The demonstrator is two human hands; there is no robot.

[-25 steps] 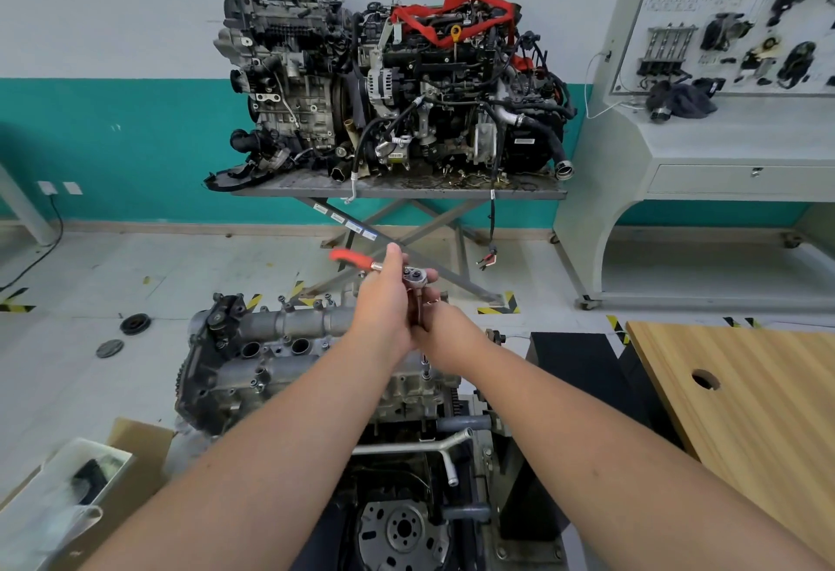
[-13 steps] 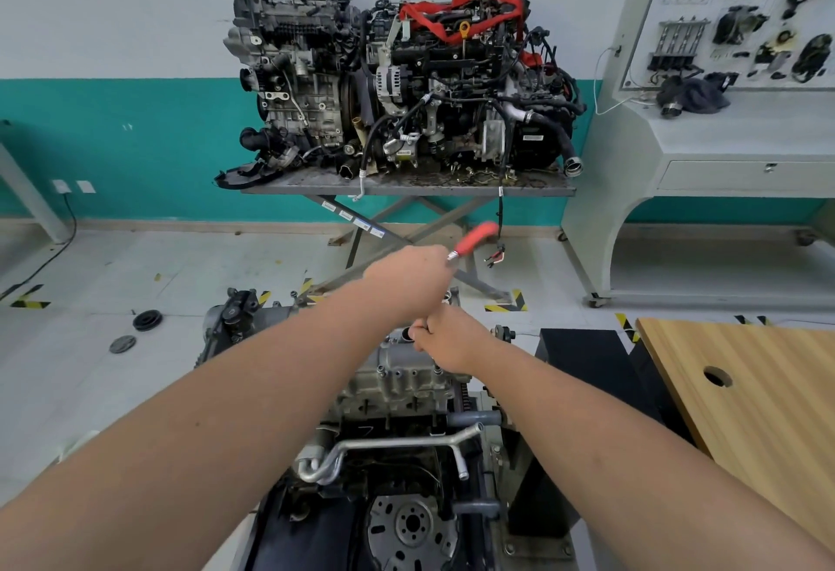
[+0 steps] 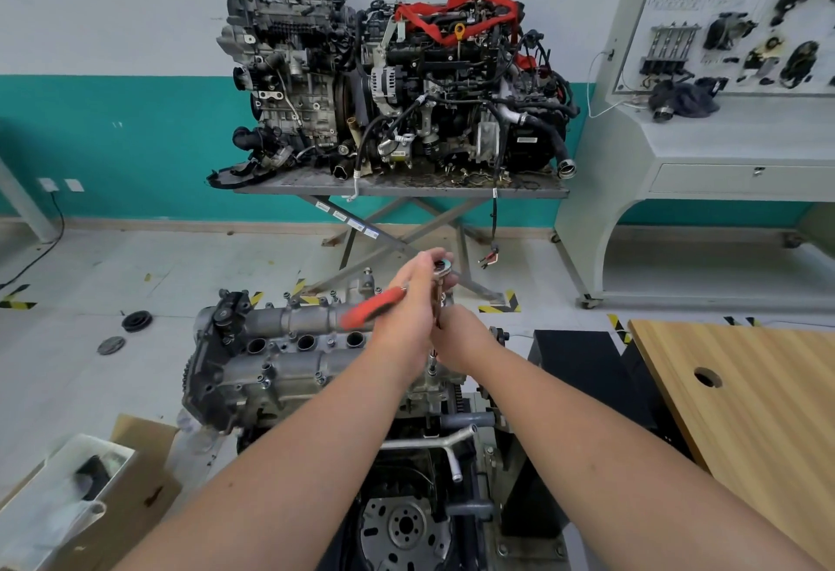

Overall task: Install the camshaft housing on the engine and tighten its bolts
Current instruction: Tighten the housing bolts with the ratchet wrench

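Housing [image 3: 289, 344] sits on engine, long axis left-right. Left hand [image 3: 409, 317] grips ratchet [image 3: 388, 304], red handle pointing left; right hand [image 3: 458, 335] wraps the upright extension over right-end bolt.

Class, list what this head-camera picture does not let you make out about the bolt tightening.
- Bolt under the socket: hidden by the right hand.
- Left hand covers the ratchet grip; red handle blurred.
- Camshaft housing, right end: behind both forearms.
- Bolt tightness: too small.
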